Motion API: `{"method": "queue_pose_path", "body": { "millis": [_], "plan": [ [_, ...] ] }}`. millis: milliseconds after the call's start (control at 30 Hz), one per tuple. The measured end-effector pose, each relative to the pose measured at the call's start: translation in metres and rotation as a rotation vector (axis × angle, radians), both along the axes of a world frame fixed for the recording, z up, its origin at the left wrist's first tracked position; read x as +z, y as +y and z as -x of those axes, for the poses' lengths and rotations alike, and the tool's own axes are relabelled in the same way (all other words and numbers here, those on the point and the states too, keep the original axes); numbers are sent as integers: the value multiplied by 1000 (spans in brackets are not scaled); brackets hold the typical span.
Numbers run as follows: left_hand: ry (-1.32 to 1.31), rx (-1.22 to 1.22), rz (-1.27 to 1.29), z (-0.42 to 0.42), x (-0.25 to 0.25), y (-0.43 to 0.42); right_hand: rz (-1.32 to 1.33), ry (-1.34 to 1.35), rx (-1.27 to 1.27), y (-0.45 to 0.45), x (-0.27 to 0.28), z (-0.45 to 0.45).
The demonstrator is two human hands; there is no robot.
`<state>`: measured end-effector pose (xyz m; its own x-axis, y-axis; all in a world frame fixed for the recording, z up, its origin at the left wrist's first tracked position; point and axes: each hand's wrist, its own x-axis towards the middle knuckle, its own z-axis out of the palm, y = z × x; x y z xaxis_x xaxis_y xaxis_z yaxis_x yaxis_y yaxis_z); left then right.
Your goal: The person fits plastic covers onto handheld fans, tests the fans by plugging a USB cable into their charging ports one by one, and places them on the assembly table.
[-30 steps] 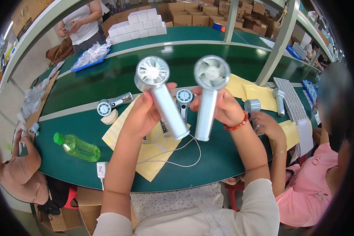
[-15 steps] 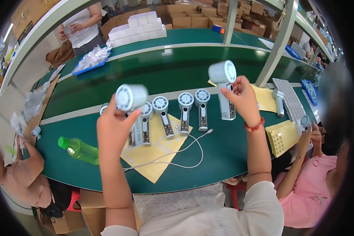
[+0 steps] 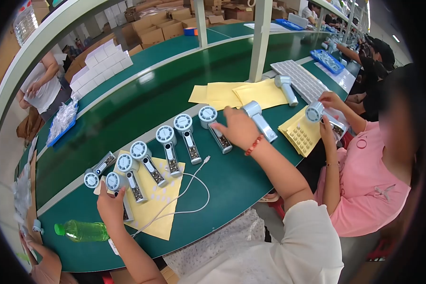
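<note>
With its handle partly hidden, 1 pale-blue fan (image 3: pixel 113 181) is apparently gripped by the left hand (image 3: pixel 110 206); a 2nd fan (image 3: pixel 208 114) is slightly overlapped by the spread right hand (image 3: pixel 241 128).

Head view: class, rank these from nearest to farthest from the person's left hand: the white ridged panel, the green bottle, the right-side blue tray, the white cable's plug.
From the left hand, nearest first:
1. Green bottle, just to its left.
2. White cable's plug, off to its right.
3. White ridged panel, much farther right.
4. Right-side blue tray, past the panel.
</note>
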<state>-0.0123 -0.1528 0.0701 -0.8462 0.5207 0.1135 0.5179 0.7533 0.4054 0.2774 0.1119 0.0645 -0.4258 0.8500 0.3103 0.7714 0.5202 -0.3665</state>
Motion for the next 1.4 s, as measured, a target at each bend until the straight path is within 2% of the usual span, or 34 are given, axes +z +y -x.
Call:
{"method": "queue_pose_path", "body": {
  "millis": [67,167,233,300,333,433,533,600,667,733,767,800,867,933,1033,1067,1100,1133,1167,1200,1233,1300,1400],
  "plan": [
    [81,-37,-70,2,-4,-6,-207,-62,-98,-5,8,-26],
    [110,-77,-282,10,-3,-15,-363,-72,-243,-6,-20,-69],
    [72,-113,-466,-4,20,-14,-198,34,-222,0,-46,-90],
    [-147,-320,-587,-21,38,-6,-34,119,-199,0,-48,-99],
    [-259,-420,-639,-30,45,-2,-103,162,-164,-2,-47,-101],
    [-236,-719,-609,-69,71,24,-278,301,-81,-11,-34,-94],
    [-609,-935,-535,-95,78,49,-101,587,75,-36,-9,-74],
    [-833,-1027,-531,-116,66,68,-103,655,224,-52,-2,-60],
    [-973,-1118,-608,-134,41,88,61,721,433,-76,19,-47],
    [-1194,-1258,-728,-145,30,105,381,935,795,-79,12,-32],
    [-1297,-1204,-783,-147,31,108,308,766,846,-80,18,-30],
    [-1332,-1142,-870,-148,34,108,396,771,818,-83,22,-26],
    [-1346,-976,-904,-145,23,110,392,697,917,-65,31,-25],
    [-1234,-907,-891,-139,23,109,72,531,787,-25,35,-37],
    [-1026,-812,-916,-129,33,109,-270,418,34,64,23,-61],
    [-978,-751,-920,-126,35,106,-336,212,-215,110,6,-80],
    [-1024,-710,-976,-124,36,104,-233,6,-447,145,-6,-98],
    [-1064,-666,-1037,-121,37,102,2,-179,-588,180,-15,-113],
    [-1099,-619,-1104,-118,40,101,48,-211,-711,195,-21,-120],
    [-1161,-581,-1140,-117,44,100,85,-141,-824,184,-7,-119],
    [-1223,-542,-1170,-118,49,97,77,-81,-916,202,-16,-130],
    [-1382,-494,-1216,-115,61,90,181,14,-1040,224,-31,-148],
    [-1451,-628,-1178,-105,70,84,306,-72,-967,225,-38,-161]
  ]
}}
